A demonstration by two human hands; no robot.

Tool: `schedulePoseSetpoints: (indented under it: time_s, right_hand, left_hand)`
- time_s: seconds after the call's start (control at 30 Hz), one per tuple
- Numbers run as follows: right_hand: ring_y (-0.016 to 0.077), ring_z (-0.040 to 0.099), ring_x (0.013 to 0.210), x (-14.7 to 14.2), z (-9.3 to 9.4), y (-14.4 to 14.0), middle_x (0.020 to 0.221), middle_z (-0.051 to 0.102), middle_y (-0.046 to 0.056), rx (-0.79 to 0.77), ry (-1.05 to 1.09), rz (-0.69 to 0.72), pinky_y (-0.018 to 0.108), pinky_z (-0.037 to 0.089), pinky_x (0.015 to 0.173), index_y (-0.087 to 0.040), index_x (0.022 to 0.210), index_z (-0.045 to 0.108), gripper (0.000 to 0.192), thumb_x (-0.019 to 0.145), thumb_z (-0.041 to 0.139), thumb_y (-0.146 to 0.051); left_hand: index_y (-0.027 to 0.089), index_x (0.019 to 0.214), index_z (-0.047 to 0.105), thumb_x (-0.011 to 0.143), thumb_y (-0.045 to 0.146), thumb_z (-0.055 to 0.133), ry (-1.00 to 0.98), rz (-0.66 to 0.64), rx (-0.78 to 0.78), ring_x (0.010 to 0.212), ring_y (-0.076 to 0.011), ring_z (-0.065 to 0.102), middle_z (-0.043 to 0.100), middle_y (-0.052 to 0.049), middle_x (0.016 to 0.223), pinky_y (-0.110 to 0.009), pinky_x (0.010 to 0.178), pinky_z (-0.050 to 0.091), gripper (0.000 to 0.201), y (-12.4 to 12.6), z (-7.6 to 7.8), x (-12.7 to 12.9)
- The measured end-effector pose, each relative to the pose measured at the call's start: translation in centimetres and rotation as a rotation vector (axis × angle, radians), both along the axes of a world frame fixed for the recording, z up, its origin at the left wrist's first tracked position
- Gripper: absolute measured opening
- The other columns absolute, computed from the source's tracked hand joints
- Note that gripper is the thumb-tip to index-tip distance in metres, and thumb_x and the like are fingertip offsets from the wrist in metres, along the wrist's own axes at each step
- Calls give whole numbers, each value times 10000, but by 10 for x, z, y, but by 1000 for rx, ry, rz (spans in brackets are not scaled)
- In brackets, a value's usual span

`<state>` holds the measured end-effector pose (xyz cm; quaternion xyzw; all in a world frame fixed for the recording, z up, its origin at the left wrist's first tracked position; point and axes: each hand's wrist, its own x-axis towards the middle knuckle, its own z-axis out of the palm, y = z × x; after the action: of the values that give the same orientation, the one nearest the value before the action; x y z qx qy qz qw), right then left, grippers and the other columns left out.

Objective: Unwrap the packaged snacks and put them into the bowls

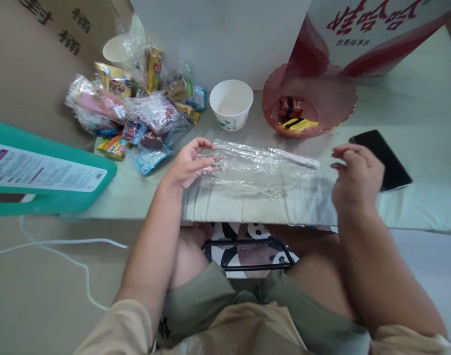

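A clear, crinkled plastic bag [247, 165] stretches across the table in front of me. My left hand [191, 163] is at its left end, the plastic caught between thumb and lower fingers while the index finger stands apart. A slim whitish pen-like item [294, 158] lies at the bag's right part; whether it is inside or on top, I cannot tell. To the right, my right hand [358, 172] hovers apart from the bag, fingers loosely bent with gaps between them and nothing visible in them. Behind that hand lies a dark phone [386, 158], partly covered by it.
A white paper bowl [231, 106] and a pink translucent bowl [310, 106] with a few wrapped snacks stand behind the bag. Wrapped snacks [136, 108] are heaped at the left, near a green container [51, 170]. Large boxes [221, 39] line the back.
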<state>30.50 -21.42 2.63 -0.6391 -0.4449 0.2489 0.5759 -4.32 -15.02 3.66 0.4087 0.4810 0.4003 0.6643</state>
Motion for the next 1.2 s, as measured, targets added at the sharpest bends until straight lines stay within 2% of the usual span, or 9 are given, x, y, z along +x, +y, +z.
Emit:
schedulePoseSetpoints:
  time_s: [0.1,0.33,0.43,0.53,0.7,0.83,0.97,1.1,1.2]
  right_hand:
    - [205,662,874,-15,9,0,910,682,51,124,-121,24,382,549,842,-247,925,669,180,761,693,-318]
    - [269,615,1332,-59,16,34,1400,669,103,-205,244,917,464,527,1090,-290,1285,601,677,728,798,-621]
    - [234,707,1122,-73,20,41,1221,750,101,-413,270,1305,385,597,919,-242,1261,636,645,734,833,-557]
    - [112,648,691,-82,20,36,825,731,-3,-595,253,1577,234,545,618,-206,1081,674,357,828,787,-432]
    - [59,485,518,-85,9,21,663,566,-65,-581,447,1310,202,434,463,-202,838,568,343,789,832,-416]
    - [69,496,502,-90,-2,18,613,526,-78,-432,464,946,227,444,490,-224,804,493,433,753,846,-470]
    - [105,550,473,-92,-9,18,554,568,-69,-447,267,738,252,455,502,-237,827,466,418,764,799,-481]
    - [130,583,465,-82,-13,18,533,603,-55,-466,204,729,251,443,498,-222,993,559,353,819,729,-478]
    - [151,637,515,-73,-16,19,629,656,-34,-453,293,766,264,481,508,-240,1203,599,437,853,697,-483]
  left_hand:
    - [243,1025,615,455,166,921,-43,-78,10,983,-246,722,610,-55,1269,-244,603,581,652,-7,7,-3]
    - [245,1043,664,430,137,870,-113,-250,-32,824,-233,712,646,-109,1313,-211,408,478,656,-23,27,1]
    - [227,999,658,433,155,866,-129,-319,-22,754,-235,713,669,-118,1259,-224,377,465,607,-24,30,-1]
    - [255,1055,634,460,197,891,-141,-316,23,819,-257,737,675,-100,1285,-228,439,506,651,-20,24,-9]
    - [379,1347,520,570,552,876,-399,-197,39,1132,-368,725,659,-74,1380,-385,701,628,872,-17,-1,-6]
    - [218,1250,624,696,849,635,-497,-110,-91,1340,-383,624,698,-146,1357,-500,1006,584,840,-19,-18,23]
    - [152,1080,692,673,637,823,-309,-333,-177,1046,-300,770,791,-151,1113,-385,862,628,646,-19,-28,45]
    - [152,1004,683,833,318,755,77,-296,-40,618,-145,737,768,-37,740,-207,538,525,249,-17,-27,48]
    - [179,1167,629,874,294,685,86,-289,20,477,-131,672,711,27,601,-193,457,481,319,-16,-23,43]
